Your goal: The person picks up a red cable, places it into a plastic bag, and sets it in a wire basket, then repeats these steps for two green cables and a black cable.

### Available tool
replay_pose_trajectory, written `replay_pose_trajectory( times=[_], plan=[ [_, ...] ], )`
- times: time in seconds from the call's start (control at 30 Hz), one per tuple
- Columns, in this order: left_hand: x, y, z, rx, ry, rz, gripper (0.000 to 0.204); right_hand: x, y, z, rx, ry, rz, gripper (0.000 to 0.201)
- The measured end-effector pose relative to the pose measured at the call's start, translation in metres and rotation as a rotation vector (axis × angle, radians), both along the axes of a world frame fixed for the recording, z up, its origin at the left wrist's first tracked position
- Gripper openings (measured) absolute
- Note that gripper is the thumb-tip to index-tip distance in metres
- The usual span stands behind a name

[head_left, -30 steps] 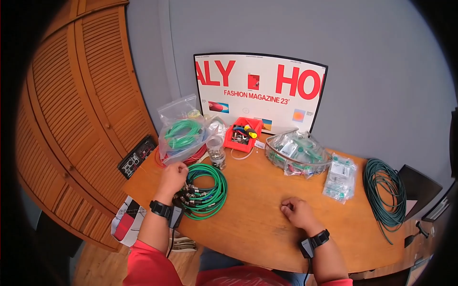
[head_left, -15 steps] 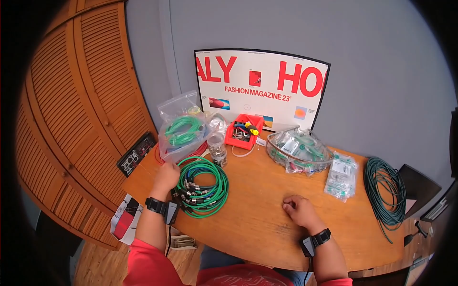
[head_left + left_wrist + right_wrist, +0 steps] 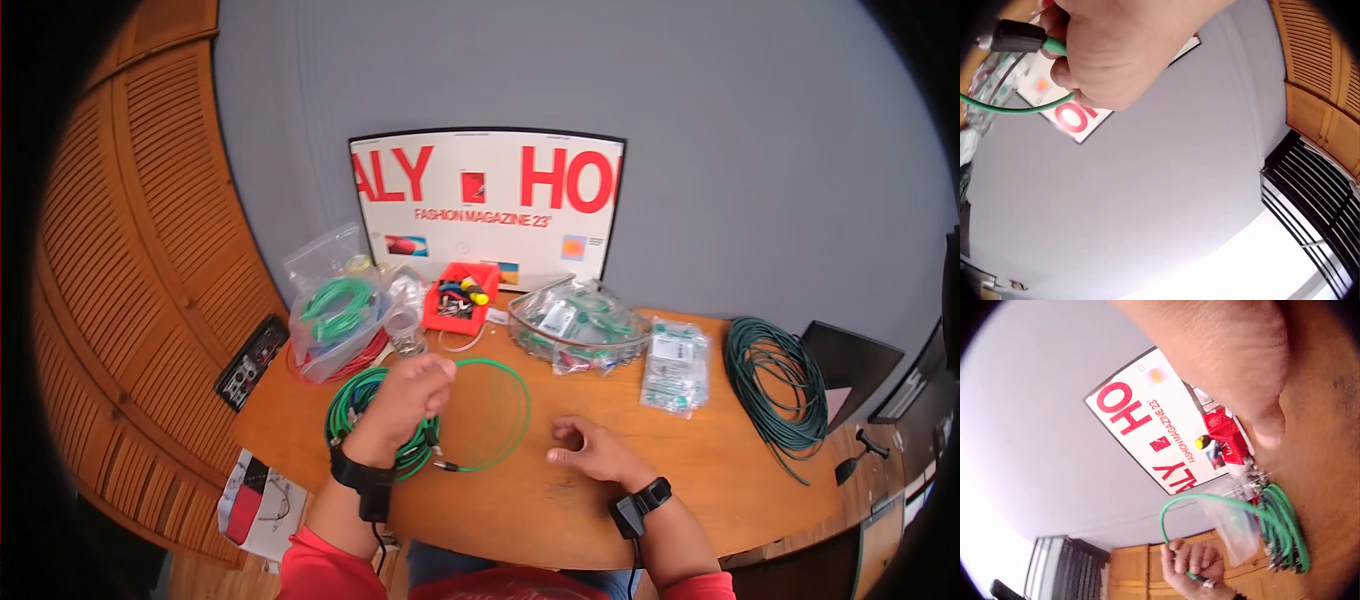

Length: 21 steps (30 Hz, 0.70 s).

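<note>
My left hand (image 3: 405, 400) grips a looped green cable (image 3: 526, 402), raised over the left part of the table. In the left wrist view, a black cable connector (image 3: 1017, 36) with a metal tip sticks out from the curled fingers. The held cable bows out to the right of this hand. Below and partly hidden by it lies a pile of coiled green cables (image 3: 345, 408) with metal connectors. My right hand (image 3: 597, 450) is over the table to the right of the held loop, its fingers loosely bent and holding nothing.
Behind the pile stand a bag of green cable (image 3: 335, 312), a clear jar (image 3: 404, 328) and a red bin (image 3: 455, 318) of tools. A clear container (image 3: 580, 325) of bagged parts, flat plastic packets (image 3: 676, 368) and a dark green cable coil (image 3: 770, 385) lie rightward. A monitor (image 3: 490, 235) stands behind.
My left hand has moved right and up from the pile's left side, with a green cable in its grip. The right hand's fingers have spread slightly. The head view has turned right.
</note>
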<state>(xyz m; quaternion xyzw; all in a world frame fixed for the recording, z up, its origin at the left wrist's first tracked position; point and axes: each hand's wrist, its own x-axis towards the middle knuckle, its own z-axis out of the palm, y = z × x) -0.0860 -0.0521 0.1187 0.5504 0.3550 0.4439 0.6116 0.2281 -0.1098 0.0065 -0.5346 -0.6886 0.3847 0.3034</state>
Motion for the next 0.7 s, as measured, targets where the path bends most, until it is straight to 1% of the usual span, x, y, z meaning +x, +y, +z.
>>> replay_pose_trajectory(
  times=[0.03,0.1,0.13,0.17,0.2,0.23,0.27,0.3,0.33,0.37,0.4,0.43,0.5,0.53,0.57,0.63,0.7],
  plan=[
    [0.015,0.002,-0.007,0.006,-0.004,-0.021,0.02,0.002,0.001,-0.004,0.006,-0.004,-0.021,0.06],
    [0.042,0.005,-0.02,0.001,0.006,-0.115,0.024,0.003,0.004,-0.008,0.007,0.575,0.131,0.054],
    [0.052,0.005,-0.024,-0.024,-0.032,-0.166,0.026,0.005,0.004,-0.006,0.018,0.57,0.114,0.054],
    [0.059,0.006,-0.029,-0.019,-0.034,-0.186,0.026,0.008,0.003,-0.003,-0.091,0.566,0.103,0.044],
    [0.064,0.008,-0.036,-0.042,-0.153,-0.161,0.027,0.01,0.003,0.0,-0.199,0.564,0.091,0.035],
    [0.068,0.011,-0.043,-0.069,-0.269,-0.138,0.027,0.014,0.005,0.0,-0.189,0.564,0.071,0.035],
    [0.066,0.016,-0.05,-0.147,-0.371,-0.121,0.028,0.018,0.01,-0.002,-0.229,0.585,0.109,0.027],
    [0.062,0.022,-0.056,-0.15,-0.369,-0.144,0.028,0.022,0.012,-0.003,-0.27,0.606,0.146,0.02],
    [0.058,0.028,-0.062,-0.24,-0.515,-0.161,0.029,0.026,0.011,-0.002,-0.262,0.611,0.124,0.02],
    [0.052,0.034,-0.069,-0.334,-0.657,-0.176,0.03,0.031,0.012,0.0,-0.284,0.678,0.083,0.019],
    [0.047,0.04,-0.078,-0.351,-0.694,-0.19,0.031,0.035,0.012,0.002,-0.306,0.747,0.043,0.018],
    [0.043,0.042,-0.082,-0.361,-0.686,-0.211,0.031,0.038,0.013,0.002,-0.298,0.754,0.021,0.018],
    [0.037,0.045,-0.086,-0.446,-0.737,-0.126,0.033,0.045,0.017,-0.001,-0.295,0.84,-0.146,0.02],
    [0.034,0.047,-0.088,-0.442,-0.739,-0.135,0.037,0.048,0.02,-0.003,-0.276,0.843,-0.216,0.018],
    [0.035,0.048,-0.09,-0.452,-0.733,-0.143,0.037,0.052,0.021,-0.004,-0.277,0.848,-0.229,0.018],
    [0.037,0.041,-0.082,-0.454,-0.711,-0.082,0.04,0.056,0.022,0.0,-0.233,0.763,-0.384,0.014],
    [0.037,0.039,-0.082,-0.434,-0.717,-0.105,0.042,0.06,0.024,-0.005,-0.21,0.744,-0.413,0.014]
  ],
)
